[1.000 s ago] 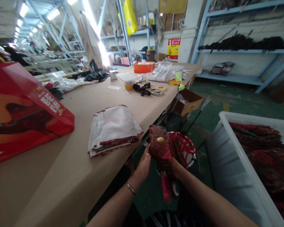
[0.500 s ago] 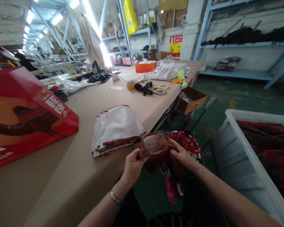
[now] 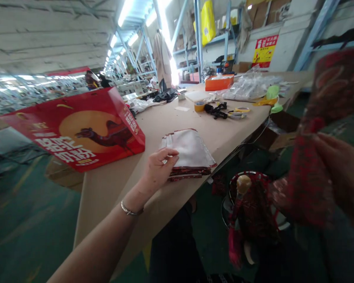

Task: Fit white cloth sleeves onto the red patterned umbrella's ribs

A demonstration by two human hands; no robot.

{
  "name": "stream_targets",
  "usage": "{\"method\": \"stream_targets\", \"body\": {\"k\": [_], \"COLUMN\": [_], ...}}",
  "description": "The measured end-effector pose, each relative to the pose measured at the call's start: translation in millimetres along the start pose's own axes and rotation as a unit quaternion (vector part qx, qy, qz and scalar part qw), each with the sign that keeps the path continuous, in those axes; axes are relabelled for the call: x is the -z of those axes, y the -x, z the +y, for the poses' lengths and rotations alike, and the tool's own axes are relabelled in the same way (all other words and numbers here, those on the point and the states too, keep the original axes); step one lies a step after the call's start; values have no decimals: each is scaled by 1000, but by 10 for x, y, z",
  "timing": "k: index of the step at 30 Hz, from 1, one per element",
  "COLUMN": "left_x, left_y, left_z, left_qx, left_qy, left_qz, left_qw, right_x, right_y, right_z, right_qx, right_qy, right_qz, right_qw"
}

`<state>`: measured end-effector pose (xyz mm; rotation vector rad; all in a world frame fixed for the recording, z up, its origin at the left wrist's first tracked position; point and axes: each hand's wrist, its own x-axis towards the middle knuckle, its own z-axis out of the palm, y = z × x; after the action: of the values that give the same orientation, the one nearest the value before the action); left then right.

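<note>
On the table lies a stack of white cloth pieces point(image 3: 188, 147) with dark red patterned edges. My left hand point(image 3: 161, 167) is over its left front part, thumb and forefinger closed together. Whether a layer is pinched between them I cannot make out. Far to the right, my right hand point(image 3: 339, 169) grips a red patterned fabric piece point(image 3: 309, 177), held up off the table and smeared by motion. Below it, a stool point(image 3: 234, 184) bears more red patterned fabric point(image 3: 258, 212). A stick-like thing with a tan knob point(image 3: 243, 184) and a pink tassel point(image 3: 234, 245) stands there.
A red paper bag with a camel point(image 3: 106, 133) stands at the table's left. Farther back are yellow tape point(image 3: 199, 106), yellow-handled pliers point(image 3: 237, 114), an orange box point(image 3: 219, 83) and clear plastic bags point(image 3: 250, 85). An open cardboard box point(image 3: 283, 141) sits below the table edge.
My left hand has let go of the red fabric and moved onto the white stack. My right hand has swung right with the red fabric. The view has turned left.
</note>
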<state>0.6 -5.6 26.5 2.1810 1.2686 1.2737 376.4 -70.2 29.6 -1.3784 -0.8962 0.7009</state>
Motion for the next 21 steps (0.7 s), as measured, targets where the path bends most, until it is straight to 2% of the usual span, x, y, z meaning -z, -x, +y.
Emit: {"method": "stream_targets", "body": {"k": [3, 6, 8, 10, 11, 13, 15, 18, 19, 21], "left_x": [52, -29, -105, -168, -189, -208, -199, -156, -140, -117], "left_y": [64, 95, 82, 49, 30, -7, -42, -96, -115, -151], "left_z": [-288, -431, -458, -449, -437, -409, -384, -354, -341, -301], "left_qx": [-68, -127, -144, -141, -136, -123, -113, -111, -114, -125], "left_qy": [-118, -191, -231, -276, -300, -343, -369, -395, -401, -408], "left_qz": [-87, -154, -190, -221, -235, -261, -278, -295, -297, -295], "left_qw": [987, 961, 944, 925, 914, 894, 879, 863, 859, 855], "right_x": [183, 257, 248, 206, 178, 121, 61, -83, -165, -407], "right_y": [-16, 68, 142, 200, 223, 282, 397, 722, 847, 1049], "right_z": [738, 1673, 2200, 2535, 2612, 2574, 2310, 1654, 1413, 957], "right_qx": [-38, -48, -72, -83, -73, -23, 31, 116, 161, 271], "right_qy": [174, 337, 424, 463, 464, 444, 411, 338, 315, 271], "right_qz": [13, -24, -49, -72, -79, -81, -80, -131, -167, -262], "right_qw": [984, 940, 902, 879, 879, 892, 907, 925, 920, 886]}}
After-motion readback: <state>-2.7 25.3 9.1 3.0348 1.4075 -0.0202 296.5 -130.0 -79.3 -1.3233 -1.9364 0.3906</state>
